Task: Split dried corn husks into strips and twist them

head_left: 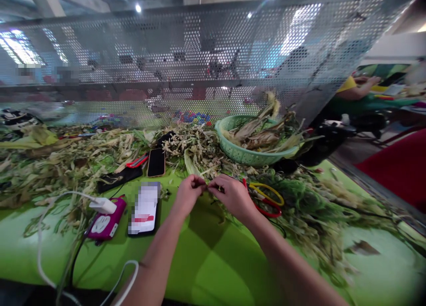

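My left hand and my right hand meet over the green tabletop, each with its fingers pinched together. Whatever is between the fingertips is too small to make out. A pale green strip of corn husk reaches down to the fingers of my left hand; I cannot tell if it is held. Just beyond my right hand lie scissors with yellow handles and a tool with red handles, partly hidden by the hand.
Dried husk scraps cover the back and left. A green basket holds husks. Left of my hands are a lit phone, a dark phone, a red cutter and a purple box with a white plug and cables. A perforated metal screen stands behind.
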`<state>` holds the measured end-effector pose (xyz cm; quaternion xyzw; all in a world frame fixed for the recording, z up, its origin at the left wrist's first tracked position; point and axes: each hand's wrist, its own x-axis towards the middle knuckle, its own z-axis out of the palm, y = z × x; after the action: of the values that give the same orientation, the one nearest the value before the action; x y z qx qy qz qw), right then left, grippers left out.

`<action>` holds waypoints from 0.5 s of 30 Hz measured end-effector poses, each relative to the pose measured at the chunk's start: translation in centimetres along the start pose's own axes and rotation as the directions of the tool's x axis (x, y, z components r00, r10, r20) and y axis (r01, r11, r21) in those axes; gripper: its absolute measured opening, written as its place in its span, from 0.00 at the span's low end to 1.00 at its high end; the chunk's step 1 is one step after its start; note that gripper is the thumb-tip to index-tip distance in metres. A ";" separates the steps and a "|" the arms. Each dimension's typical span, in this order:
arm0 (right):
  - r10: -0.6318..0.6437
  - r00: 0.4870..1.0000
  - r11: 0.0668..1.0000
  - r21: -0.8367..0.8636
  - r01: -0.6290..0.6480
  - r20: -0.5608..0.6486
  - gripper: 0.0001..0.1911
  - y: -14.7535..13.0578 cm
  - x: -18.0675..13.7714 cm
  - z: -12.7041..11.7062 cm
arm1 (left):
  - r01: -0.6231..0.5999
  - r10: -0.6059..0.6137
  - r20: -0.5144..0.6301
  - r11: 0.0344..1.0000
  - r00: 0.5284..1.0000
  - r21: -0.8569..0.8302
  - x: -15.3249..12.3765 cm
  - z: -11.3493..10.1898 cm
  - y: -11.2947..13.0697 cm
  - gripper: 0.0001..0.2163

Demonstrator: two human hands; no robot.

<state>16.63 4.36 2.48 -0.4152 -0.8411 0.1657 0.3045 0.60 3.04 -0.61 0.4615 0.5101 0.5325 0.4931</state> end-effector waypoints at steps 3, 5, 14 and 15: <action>-0.020 1.000 1.000 -0.020 0.020 0.002 0.06 -0.1 0.0 -0.2 | 0.016 -0.016 -0.006 0.999 1.000 -0.029 0.1 -0.1 -0.1 0.09; -0.033 0.999 0.999 -0.027 0.034 0.010 0.07 -0.2 0.0 -0.3 | 0.021 -0.022 -0.012 0.999 1.000 -0.044 0.1 -0.1 0.0 0.10; -0.055 0.998 0.998 -0.043 0.055 0.006 0.08 0.2 0.1 -0.3 | -0.021 0.021 -0.009 0.999 1.000 -0.033 0.1 0.0 -0.1 0.11; -0.050 0.999 0.998 -0.042 0.050 0.004 0.07 0.2 0.1 -0.3 | -0.028 0.028 -0.009 0.999 1.000 -0.029 0.1 0.1 -0.1 0.11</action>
<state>16.93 4.55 2.62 -0.4003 -0.8550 0.1409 0.2982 0.66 3.13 -0.70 0.4591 0.4981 0.5486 0.4901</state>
